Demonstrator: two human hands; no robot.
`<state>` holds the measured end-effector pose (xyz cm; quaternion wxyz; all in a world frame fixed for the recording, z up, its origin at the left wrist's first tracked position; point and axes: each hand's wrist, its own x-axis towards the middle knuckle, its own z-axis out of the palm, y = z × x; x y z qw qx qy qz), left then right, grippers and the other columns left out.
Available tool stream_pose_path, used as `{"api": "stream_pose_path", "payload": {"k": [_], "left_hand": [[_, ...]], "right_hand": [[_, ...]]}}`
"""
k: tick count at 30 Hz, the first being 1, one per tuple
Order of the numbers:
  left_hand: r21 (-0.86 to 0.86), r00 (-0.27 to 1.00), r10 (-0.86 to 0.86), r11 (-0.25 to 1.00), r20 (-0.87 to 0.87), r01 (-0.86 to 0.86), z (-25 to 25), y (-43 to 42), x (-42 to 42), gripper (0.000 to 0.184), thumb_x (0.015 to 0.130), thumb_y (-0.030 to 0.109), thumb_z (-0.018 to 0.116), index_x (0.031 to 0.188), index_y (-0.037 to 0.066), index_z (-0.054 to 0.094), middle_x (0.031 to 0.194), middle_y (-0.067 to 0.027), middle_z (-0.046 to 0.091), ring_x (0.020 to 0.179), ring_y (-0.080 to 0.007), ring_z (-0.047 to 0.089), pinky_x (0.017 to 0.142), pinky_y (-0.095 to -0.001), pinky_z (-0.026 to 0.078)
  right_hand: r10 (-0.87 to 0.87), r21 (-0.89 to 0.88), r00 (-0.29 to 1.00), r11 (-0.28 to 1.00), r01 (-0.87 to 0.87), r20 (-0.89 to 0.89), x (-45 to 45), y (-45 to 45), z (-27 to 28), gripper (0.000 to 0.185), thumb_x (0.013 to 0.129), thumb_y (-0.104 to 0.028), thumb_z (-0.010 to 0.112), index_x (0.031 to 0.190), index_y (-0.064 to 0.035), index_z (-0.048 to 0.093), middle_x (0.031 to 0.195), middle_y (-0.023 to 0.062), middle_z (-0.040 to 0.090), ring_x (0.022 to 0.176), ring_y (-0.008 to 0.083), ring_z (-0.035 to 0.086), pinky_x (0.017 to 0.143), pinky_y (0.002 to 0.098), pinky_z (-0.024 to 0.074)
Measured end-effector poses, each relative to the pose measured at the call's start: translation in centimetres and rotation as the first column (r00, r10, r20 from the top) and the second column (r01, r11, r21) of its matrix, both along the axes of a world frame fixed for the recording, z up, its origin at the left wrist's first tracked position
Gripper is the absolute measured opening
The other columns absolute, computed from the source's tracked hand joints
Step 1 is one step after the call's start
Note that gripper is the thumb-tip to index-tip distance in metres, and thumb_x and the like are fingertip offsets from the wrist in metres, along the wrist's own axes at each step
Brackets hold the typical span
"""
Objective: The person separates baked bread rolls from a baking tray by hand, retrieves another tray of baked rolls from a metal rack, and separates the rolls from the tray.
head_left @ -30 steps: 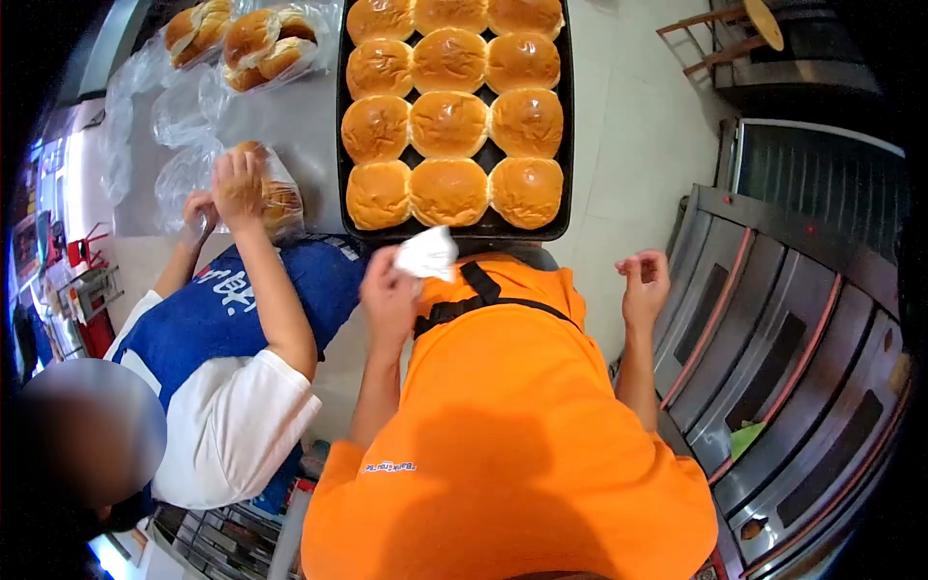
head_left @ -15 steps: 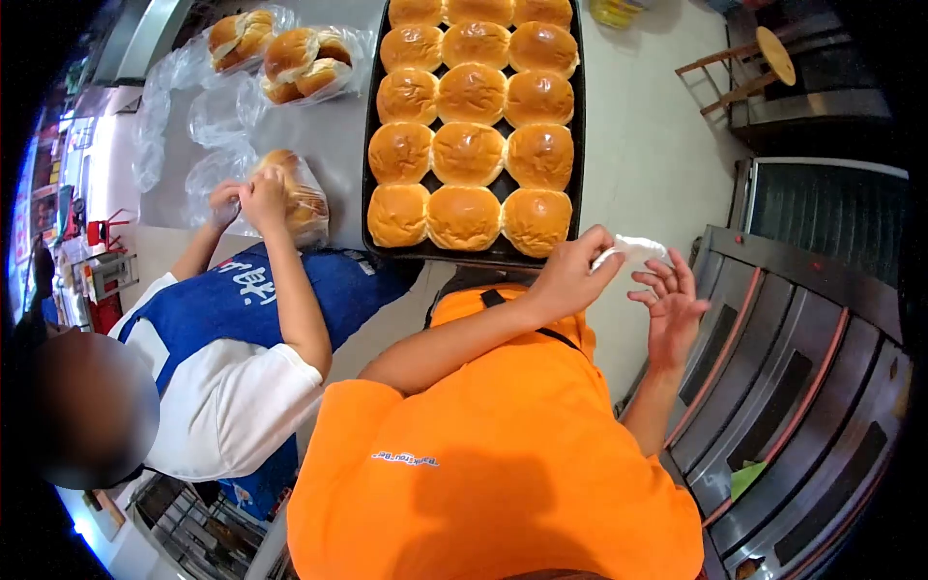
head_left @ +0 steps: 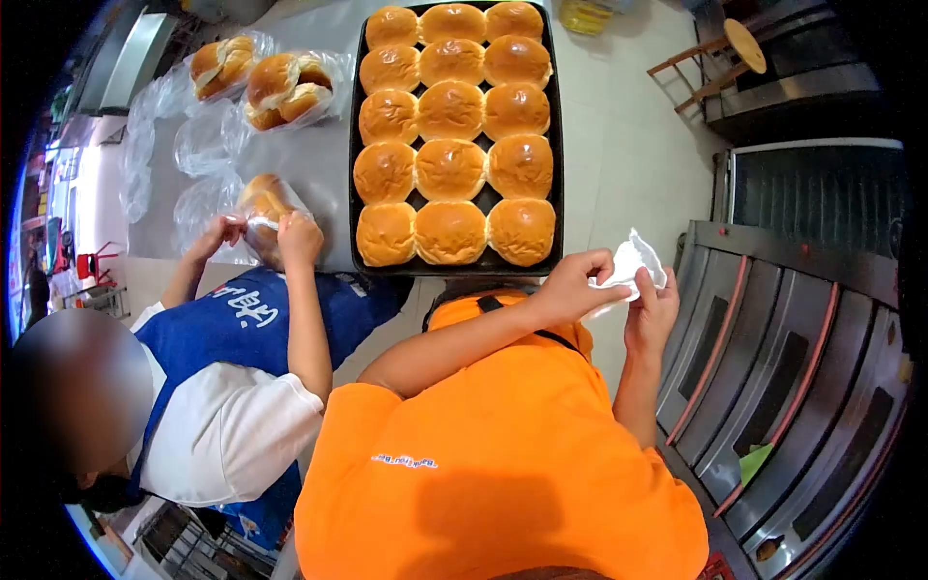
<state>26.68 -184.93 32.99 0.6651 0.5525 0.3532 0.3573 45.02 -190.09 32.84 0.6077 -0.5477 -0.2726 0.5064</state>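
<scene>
Over the floor, just right of the tray, I hold a thin, white, crumpled piece (head_left: 635, 257). Whether it is cloth, paper or plastic I cannot tell. My left hand (head_left: 577, 280) pinches its left side. On its right side, the fingers of my right hand (head_left: 652, 307) are closed. A black baking tray (head_left: 558, 184) lies in front of me, filled with rows of glossy golden buns (head_left: 451, 169). Neither hand touches the tray or the buns.
At my left, a person in a blue apron (head_left: 290, 309) handles a bagged bun (head_left: 263, 198) on the grey table (head_left: 324, 198). Other bagged buns (head_left: 288, 89) lie farther back. A metal rack-like unit (head_left: 773, 367) stands at right, a wooden stool (head_left: 744, 46) behind it.
My right hand has come in and closed on the white piece, which now hangs spread between both hands. The view has shifted slightly. The other person's hands have moved on the bagged bun.
</scene>
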Motion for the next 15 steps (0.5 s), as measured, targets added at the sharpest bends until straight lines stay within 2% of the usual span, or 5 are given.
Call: {"api": "stream_pose_path", "payload": {"k": [4, 7, 11, 13, 15], "left_hand": [[-0.325, 0.867, 0.246, 0.94, 0.433, -0.104, -1.8, 0.3, 0.3, 0.028, 0.096, 0.002, 0.07, 0.085, 0.009, 0.045, 0.085, 0.0026, 0.052, 0.078, -0.0068, 0.05, 0.069, -0.023, 0.044], [-0.32, 0.891, 0.375, 0.903, 0.258, -0.287, -2.6, 0.9, -0.3, 0.025, 0.096, 0.003, 0.07, 0.09, 0.008, 0.047, 0.085, 0.0033, 0.052, 0.078, -0.0068, 0.051, 0.071, -0.023, 0.045], [-0.122, 0.901, 0.284, 0.958, 0.327, -0.258, -0.7, 0.4, 1.7, 0.025, 0.104, 0.027, 0.067, 0.111, 0.005, 0.058, 0.091, 0.0022, 0.058, 0.078, -0.0068, 0.053, 0.073, -0.0235, 0.046], [-0.48, 0.923, -0.008, 0.852, 0.386, 0.208, 1.2, -0.8, 2.5, 0.04, 0.108, 0.042, 0.056, 0.114, 0.003, 0.061, 0.092, 0.0006, 0.062, 0.082, -0.0077, 0.056, 0.073, -0.0248, 0.048], [-0.305, 0.958, -0.01, 0.947, 0.286, 0.101, -1.6, -0.6, 3.6, 0.045, 0.11, 0.045, 0.051, 0.107, 0.002, 0.064, 0.09, -0.0008, 0.063, 0.081, -0.0098, 0.058, 0.067, -0.0274, 0.049]], "right_hand": [[-0.129, -0.004, 0.962, 0.991, 0.132, -0.241, 0.1, 0.5, 1.5, 0.037, 0.101, -0.014, 0.067, 0.134, -0.0001, 0.058, 0.122, 0.0097, 0.069, 0.112, 0.0217, 0.067, 0.099, 0.0343, 0.0521], [-0.363, 0.002, 0.892, 0.926, 0.377, -0.271, 0.9, 1.1, 2.5, 0.028, 0.1, -0.011, 0.068, 0.126, -0.0014, 0.063, 0.114, 0.0097, 0.071, 0.104, 0.0234, 0.069, 0.092, 0.0372, 0.0563], [-0.329, 0.269, 0.819, 0.937, 0.222, 0.47, -0.8, 0.5, 3.6, 0.036, 0.106, -0.021, 0.061, 0.131, 0.0052, 0.063, 0.127, 0.0154, 0.069, 0.112, 0.0235, 0.068, 0.097, 0.0385, 0.0557], [-0.091, 0.115, 0.83, 0.993, 0.032, 0.55, -4.6, 0.0, 4.1, 0.051, 0.11, -0.031, 0.052, 0.145, 0.0069, 0.053, 0.131, 0.0178, 0.068, 0.113, 0.0244, 0.067, 0.095, 0.0367, 0.0561], [0.013, 0.291, 0.764, 0.92, -0.262, 0.645, -5.8, 0.7, 2.0, 0.058, 0.112, -0.032, 0.047, 0.154, 0.0076, 0.042, 0.129, 0.0169, 0.069, 0.104, 0.0234, 0.069, 0.084, 0.033, 0.0568]]}}
